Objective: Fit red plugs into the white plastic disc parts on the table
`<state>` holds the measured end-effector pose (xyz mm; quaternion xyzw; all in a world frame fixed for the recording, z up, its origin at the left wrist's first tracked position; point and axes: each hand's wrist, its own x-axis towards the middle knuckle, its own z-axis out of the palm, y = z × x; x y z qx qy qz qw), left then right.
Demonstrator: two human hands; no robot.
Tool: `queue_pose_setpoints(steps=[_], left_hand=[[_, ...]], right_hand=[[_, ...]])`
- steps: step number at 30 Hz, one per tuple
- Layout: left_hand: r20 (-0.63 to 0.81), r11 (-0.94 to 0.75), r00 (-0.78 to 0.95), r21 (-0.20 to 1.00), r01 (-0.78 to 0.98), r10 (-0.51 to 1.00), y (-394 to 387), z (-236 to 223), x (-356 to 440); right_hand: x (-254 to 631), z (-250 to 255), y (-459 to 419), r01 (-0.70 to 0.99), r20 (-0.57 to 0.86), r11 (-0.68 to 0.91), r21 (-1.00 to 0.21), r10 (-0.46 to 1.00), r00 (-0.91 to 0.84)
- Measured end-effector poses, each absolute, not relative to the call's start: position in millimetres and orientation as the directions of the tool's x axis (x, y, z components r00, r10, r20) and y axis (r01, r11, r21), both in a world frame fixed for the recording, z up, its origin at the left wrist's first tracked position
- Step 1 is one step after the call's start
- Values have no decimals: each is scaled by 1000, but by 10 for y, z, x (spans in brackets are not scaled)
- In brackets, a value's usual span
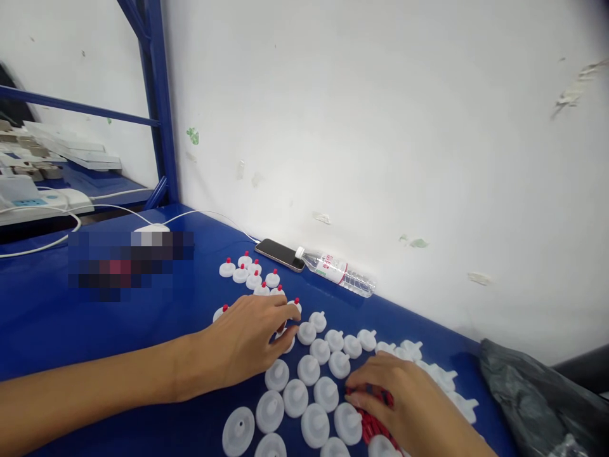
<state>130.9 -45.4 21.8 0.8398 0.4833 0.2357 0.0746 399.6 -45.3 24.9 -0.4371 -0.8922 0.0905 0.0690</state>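
Note:
My left hand (254, 333) hovers over white plastic discs with spouts, its thumb and index fingertip apart. Beside these fingertips is a white disc (287, 341), partly hidden by the hand. Several discs around and beyond it carry red tips, such as the capped disc (273, 278). My right hand (397, 387) is low over a pile of small red caps (373, 428), thumb and index finger pinched together; a bit of red shows at their tips. Bare-spouted discs (308, 369) stand in loose rows between the two hands.
A phone (280, 254) on a white cable and a clear water bottle (337, 273) lie along the wall. At the right edge is a grey plastic bag (537, 393). A blurred-out patch (128, 263) covers things at the left of the blue table (190, 317).

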Motion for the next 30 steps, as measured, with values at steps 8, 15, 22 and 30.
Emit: queue_pose_setpoints(steps=[8, 15, 22, 30], left_hand=[[209, -718, 690, 287, 634, 693, -591, 450, 1250], [84, -725, 725, 188, 662, 684, -547, 397, 1242], [97, -790, 787, -13, 613, 609, -484, 330, 1252], [136, -820, 827, -119, 560, 545, -481, 302, 1238]], right_hand=[[3973, 254, -473, 801, 6, 566, -195, 817, -576], [3972, 256, -471, 774, 36, 611, -168, 788, -614], [3967, 266, -499, 807, -19, 566, -169, 816, -577], [3967, 283, -503, 701, 183, 634, -326, 770, -611]])
